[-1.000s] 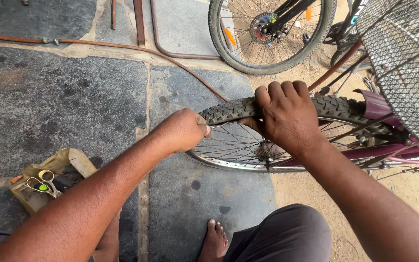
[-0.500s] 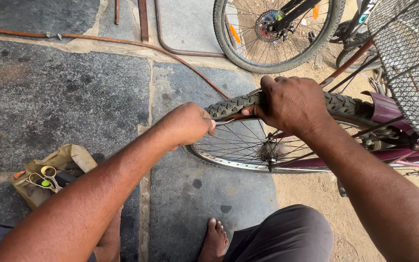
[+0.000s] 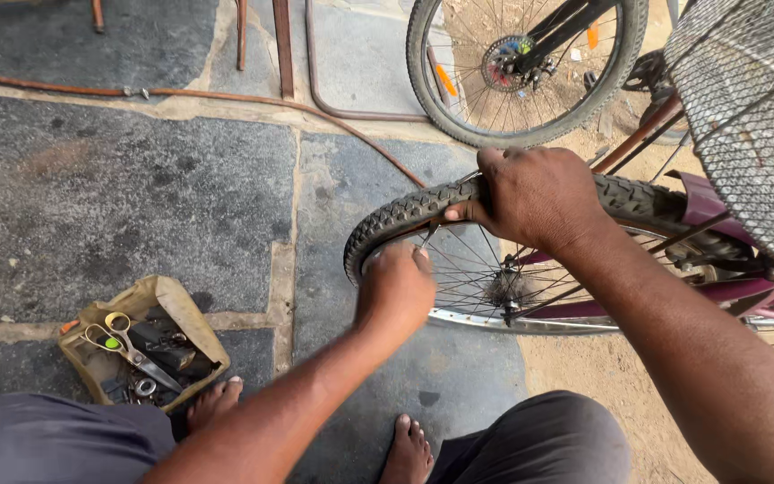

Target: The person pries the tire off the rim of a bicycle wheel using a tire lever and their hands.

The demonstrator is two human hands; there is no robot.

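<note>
A knobby black bicycle tyre [image 3: 396, 218] sits on a spoked wheel of a maroon bicycle [image 3: 736, 291] in front of me. My right hand [image 3: 535, 195] grips the top of the tyre, fingers curled over its tread. My left hand [image 3: 396, 289] is closed at the tyre's lower left edge by the rim [image 3: 485, 321], holding a thin metal tool whose tip shows between tyre and rim. The hub and spokes [image 3: 505, 289] show between my arms.
An open tan toolbox [image 3: 141, 351] with scissors and small parts lies at lower left beside my bare feet [image 3: 217, 401]. A second bicycle wheel [image 3: 521, 67] stands behind. A wire basket [image 3: 750, 125] hangs at upper right. A brown hose [image 3: 226, 97] crosses the stone floor.
My left hand has dropped from the tyre's tread to its lower edge at the rim. My right hand stays clamped on the top of the tyre. The view has tilted down.
</note>
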